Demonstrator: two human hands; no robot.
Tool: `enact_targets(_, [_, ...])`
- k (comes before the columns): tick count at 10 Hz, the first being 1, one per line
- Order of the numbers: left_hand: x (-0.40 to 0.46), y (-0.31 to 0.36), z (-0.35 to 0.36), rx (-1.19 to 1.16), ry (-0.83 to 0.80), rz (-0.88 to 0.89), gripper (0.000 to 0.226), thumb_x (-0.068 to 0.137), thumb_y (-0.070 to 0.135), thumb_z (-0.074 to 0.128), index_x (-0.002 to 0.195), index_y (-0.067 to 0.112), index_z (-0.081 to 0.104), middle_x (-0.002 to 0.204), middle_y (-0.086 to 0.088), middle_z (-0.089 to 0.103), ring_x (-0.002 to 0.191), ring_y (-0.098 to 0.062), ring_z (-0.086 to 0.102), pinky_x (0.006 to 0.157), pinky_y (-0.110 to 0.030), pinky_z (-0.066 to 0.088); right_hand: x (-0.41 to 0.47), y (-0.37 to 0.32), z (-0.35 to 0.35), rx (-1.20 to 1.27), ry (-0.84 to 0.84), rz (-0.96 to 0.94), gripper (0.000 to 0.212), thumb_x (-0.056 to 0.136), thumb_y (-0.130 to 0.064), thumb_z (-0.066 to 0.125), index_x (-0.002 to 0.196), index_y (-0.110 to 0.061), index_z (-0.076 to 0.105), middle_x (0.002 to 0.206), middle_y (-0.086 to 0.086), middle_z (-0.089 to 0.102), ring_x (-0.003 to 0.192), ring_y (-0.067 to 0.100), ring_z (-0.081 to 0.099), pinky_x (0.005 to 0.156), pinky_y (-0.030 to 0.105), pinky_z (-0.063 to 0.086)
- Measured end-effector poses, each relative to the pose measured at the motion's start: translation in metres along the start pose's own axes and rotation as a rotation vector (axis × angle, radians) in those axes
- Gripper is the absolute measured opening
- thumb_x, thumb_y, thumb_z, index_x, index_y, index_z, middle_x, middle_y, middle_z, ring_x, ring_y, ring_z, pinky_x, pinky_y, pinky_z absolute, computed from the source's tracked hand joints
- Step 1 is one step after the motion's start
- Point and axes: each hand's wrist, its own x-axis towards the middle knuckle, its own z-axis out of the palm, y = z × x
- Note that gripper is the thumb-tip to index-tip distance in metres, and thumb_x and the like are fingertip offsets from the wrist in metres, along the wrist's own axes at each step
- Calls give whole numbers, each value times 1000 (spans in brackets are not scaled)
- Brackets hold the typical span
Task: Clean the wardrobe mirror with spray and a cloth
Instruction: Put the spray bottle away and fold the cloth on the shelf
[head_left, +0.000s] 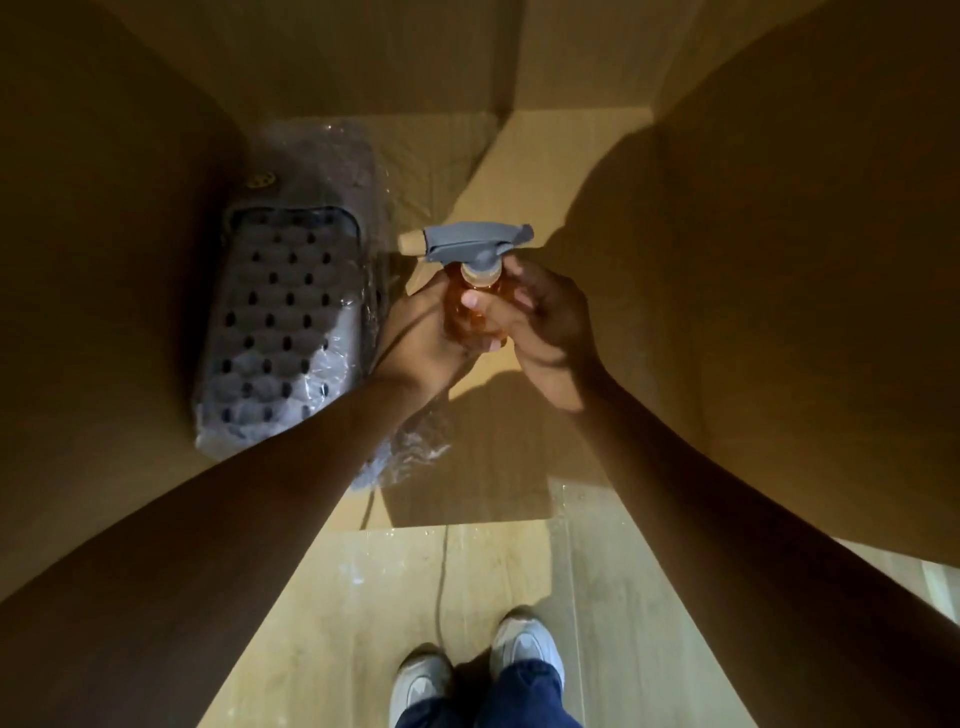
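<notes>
Lowest in frame, my shoes (483, 670). At centre, my left hand (421, 332) and right hand (535, 322) both clamp the upright spray bottle (475, 291), nozzle pointing left.

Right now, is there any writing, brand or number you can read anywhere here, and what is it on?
None can be read.
Small yellowish emblem on the plastic-wrapped grey item in the cardboard box: too small and blurred to read.
Spray bottle, held by the left hand and right hand: no label shows; fingers cover much of it.
</notes>
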Motion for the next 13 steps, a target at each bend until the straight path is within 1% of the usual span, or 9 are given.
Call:
enact_targets(1, [7,7,1,45,-9,-130,62,65,-4,81,111,27,53,97,14,60,82,5,59,71,-4,45,6,-4,-7,-264,-118,8,37,86,-14,70,120,-1,63,105,3,65,95,16,62,83,23,52])
enact_targets(2, [1,23,-1,-166,9,-202,55,75,-9,74,119,15,52,94,12,56,76,13,59,65,-1,43,8,-5,-11,-275,-121,32,37,88,-9,69,123,0,60,105,2,64,95,13,61,81,16,51])
enact_targets(3, [3,29,0,-113,-6,-246,64,71,-1,80,125,19,51,101,11,57,88,4,58,69,-4,43,2,-6,-5,-259,-19,48,44,80,-14,75,122,-6,62,97,-9,66,93,13,64,84,31,55])
enact_targets(4, [-3,28,1,-230,-8,-320,73,67,-3,80,126,27,49,109,8,59,95,-1,58,84,-19,55,-14,-9,-1,-172,-8,94,58,79,-3,76,132,-5,53,119,2,64,102,-1,63,86,22,54])
enact_targets(6, [-64,57,-6,-280,112,-366,75,70,1,81,132,21,45,104,35,39,102,10,45,81,3,32,-68,-41,5,-70,38,144,68,77,-10,75,137,1,46,132,18,57,120,24,58,92,28,52])
enact_targets(8, [-140,101,-27,-309,89,-398,86,69,6,83,143,13,38,143,2,45,129,-8,44,99,-11,36,-148,-97,17,-15,88,204,55,84,-14,74,135,-11,54,139,3,56,129,11,51,100,15,44])
enact_targets(10, [-238,164,-53,-266,21,-390,83,76,5,79,145,21,35,144,8,44,133,-4,40,102,-11,31,-250,-167,11,33,83,305,62,84,-17,73,141,-19,48,142,-5,53,132,9,47,113,37,38])
enact_targets(11, [-279,203,-66,-318,26,-392,81,77,2,77,145,22,35,145,6,43,132,-4,41,92,2,30,-299,-203,1,87,157,315,56,84,-10,72,135,-18,50,141,0,53,133,13,46,110,39,41])
enact_targets(13, [-353,293,-83,-365,-65,-353,78,79,6,75,143,27,36,142,9,47,131,3,41,107,-12,30,-406,-272,-38,183,252,258,57,86,-7,70,137,-19,49,142,-2,52,131,10,48,81,5,47])
